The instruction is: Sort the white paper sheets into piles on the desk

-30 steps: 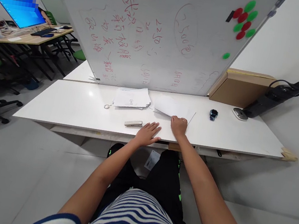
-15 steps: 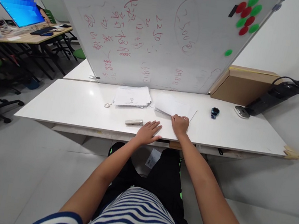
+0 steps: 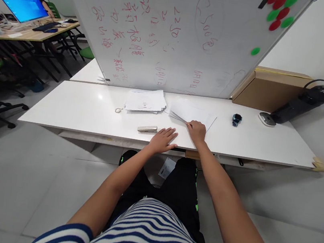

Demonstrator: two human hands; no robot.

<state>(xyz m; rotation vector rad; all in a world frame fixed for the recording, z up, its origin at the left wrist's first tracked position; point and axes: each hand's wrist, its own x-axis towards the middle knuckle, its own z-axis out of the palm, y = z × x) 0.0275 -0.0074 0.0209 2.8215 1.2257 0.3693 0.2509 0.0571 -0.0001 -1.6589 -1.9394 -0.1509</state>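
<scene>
Pinching paper sheets (image 3: 195, 111) just beyond the nearer right hand (image 3: 197, 132), resting the left hand (image 3: 162, 141) flat, open, empty!

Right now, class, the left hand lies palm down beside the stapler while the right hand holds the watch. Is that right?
Wrong thing in the right hand: the head view shows it holding papers. The left hand does lie palm down beside the stapler.

Desktop (image 3: 76, 104): smooth, glossy, beneath the person's left hand (image 3: 163, 139) and right hand (image 3: 197, 132). Loose sheets (image 3: 192, 112): matt paper, at the right hand. Stapler (image 3: 147, 129): smooth, metallic-looking, beside the left hand. Box (image 3: 276, 92): matt cardboard, beyond the right hand.
</scene>
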